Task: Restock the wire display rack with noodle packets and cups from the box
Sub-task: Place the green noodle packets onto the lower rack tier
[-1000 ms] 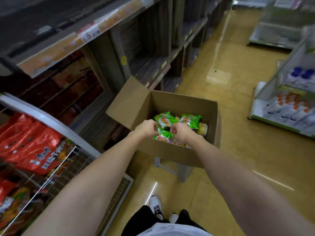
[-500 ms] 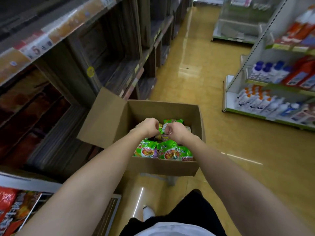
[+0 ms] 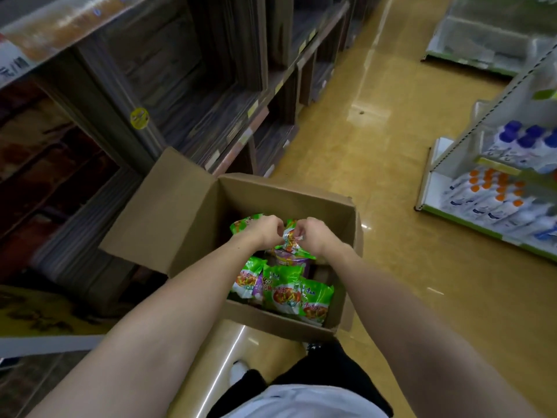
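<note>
Hands (image 3: pixel 291 233) now lifted higher in the box (image 3: pixel 316 203), both pinching one green noodle packet (image 3: pixel 291 241) between them

- One open cardboard box (image 3: pixel 193 224), centre frame.
- Three green noodle packets (image 3: pixel 283 292) upright along its near edge; more beneath the hands, count unclear.
- Two hands: left hand (image 3: pixel 265 232), right hand (image 3: pixel 313 236).

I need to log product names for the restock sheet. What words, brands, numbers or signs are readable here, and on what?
Nothing can be quoted with confidence.
Green noodle packets in the box: large printed characters, too blurred to read.
Packet held by both hands: crumpled print, unreadable.
Yellow round sticker on the shelf post: unreadable.
Shelf-edge price tags: too small.
Bottles: labels blurred.
</note>
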### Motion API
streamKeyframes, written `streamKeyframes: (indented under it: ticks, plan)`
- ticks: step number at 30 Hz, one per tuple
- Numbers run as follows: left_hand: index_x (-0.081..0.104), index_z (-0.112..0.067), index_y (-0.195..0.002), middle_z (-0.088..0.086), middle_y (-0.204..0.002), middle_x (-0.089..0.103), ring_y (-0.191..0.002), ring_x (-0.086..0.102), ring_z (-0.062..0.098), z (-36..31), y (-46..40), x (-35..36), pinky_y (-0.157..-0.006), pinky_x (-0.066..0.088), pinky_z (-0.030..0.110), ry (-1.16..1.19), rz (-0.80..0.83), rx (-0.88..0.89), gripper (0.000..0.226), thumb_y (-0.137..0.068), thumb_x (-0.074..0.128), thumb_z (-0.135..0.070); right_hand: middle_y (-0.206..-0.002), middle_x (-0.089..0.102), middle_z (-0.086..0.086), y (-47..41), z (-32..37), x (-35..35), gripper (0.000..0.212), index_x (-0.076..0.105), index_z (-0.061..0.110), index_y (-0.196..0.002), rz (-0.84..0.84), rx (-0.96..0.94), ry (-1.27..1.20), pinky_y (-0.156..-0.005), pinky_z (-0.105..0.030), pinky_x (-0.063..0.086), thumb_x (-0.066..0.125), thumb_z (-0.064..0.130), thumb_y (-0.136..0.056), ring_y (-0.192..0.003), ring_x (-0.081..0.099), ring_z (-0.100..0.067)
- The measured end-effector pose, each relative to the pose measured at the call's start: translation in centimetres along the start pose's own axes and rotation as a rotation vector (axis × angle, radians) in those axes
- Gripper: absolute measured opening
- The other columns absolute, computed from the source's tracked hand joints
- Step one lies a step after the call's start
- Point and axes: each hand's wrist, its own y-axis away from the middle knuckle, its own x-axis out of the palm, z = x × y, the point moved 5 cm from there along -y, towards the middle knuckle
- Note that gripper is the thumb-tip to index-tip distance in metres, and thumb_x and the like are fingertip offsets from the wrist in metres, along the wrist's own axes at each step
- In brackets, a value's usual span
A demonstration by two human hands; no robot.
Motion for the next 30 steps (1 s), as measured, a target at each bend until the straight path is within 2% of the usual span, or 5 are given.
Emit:
streamKeyframes:
  ticks: [6, 12, 20, 25, 30]
  plan:
    - [0.066, -0.012, -0.108, 0.007, -0.101, 0.067, -0.097, 0.062, 0.027, 1.7, -2.6, 3.2, -0.076, 0.048, 0.031, 0.052, 0.065, -0.104, 0.025, -0.086, 0.073, -0.023, -0.104, 0.069, -0.012, -3.1, -2.5, 2.8, 0.024, 0.068, 0.007, -0.105, 0.192, -0.033, 0.011, -0.081, -0.033, 0.048, 0.058, 0.0, -0.084, -0.099, 0.062, -0.029]
    - [0.064, -0.009, -0.114, 0.01, -0.112, 0.067, -0.103, 0.063, 0.029, 4.0, -3.8, 8.2, -0.079, 0.048, 0.033, 0.157, 0.156, -0.236, 0.028, -0.089, 0.071, -0.019, -0.09, 0.062, -0.004, -4.1, -4.6, 7.8, 0.022, 0.059, 0.019, -0.09, 0.37, -0.066, 0.026, -0.077, -0.033, 0.051, 0.062, -0.002, -0.083, -0.093, 0.063, -0.026]
    - [0.063, -0.018, -0.118, 0.008, -0.118, 0.066, -0.109, 0.062, 0.029, 3.9, -4.9, 14.2, -0.089, 0.051, 0.037, 0.243, 0.128, -0.25, 0.03, -0.089, 0.067, -0.013, -0.103, 0.071, -0.015, -3.8, -7.9, 13.4, 0.014, 0.071, 0.002, -0.099, 0.519, -0.043, 0.131, -0.084, -0.035, 0.051, 0.063, 0.006, -0.088, -0.101, 0.065, -0.03]
    - [0.049, -0.026, -0.143, 0.004, -0.141, 0.053, -0.123, 0.056, 0.029, 2.9, -5.6, 16.7, -0.1, 0.048, 0.04, 0.204, 0.231, -0.196, 0.058, -0.09, 0.07, -0.015, -0.124, 0.062, -0.017, -3.5, -9.8, 14.7, 0.037, 0.057, 0.007, -0.127, 0.537, 0.043, 0.15, -0.098, -0.039, 0.049, 0.058, 0.016, -0.091, -0.119, 0.058, -0.034]
    - [0.043, -0.031, -0.147, -0.005, -0.15, 0.03, -0.121, 0.055, 0.031, 2.8, -5.7, 17.6, -0.099, 0.049, 0.044, 0.153, 0.227, -0.183, 0.061, -0.092, 0.068, -0.019, -0.135, 0.058, -0.015, -3.0, -10.5, 15.8, 0.061, 0.035, 0.009, -0.149, 0.61, 0.098, 0.084, -0.103, -0.037, 0.044, 0.061, 0.022, -0.096, -0.128, 0.054, -0.033]
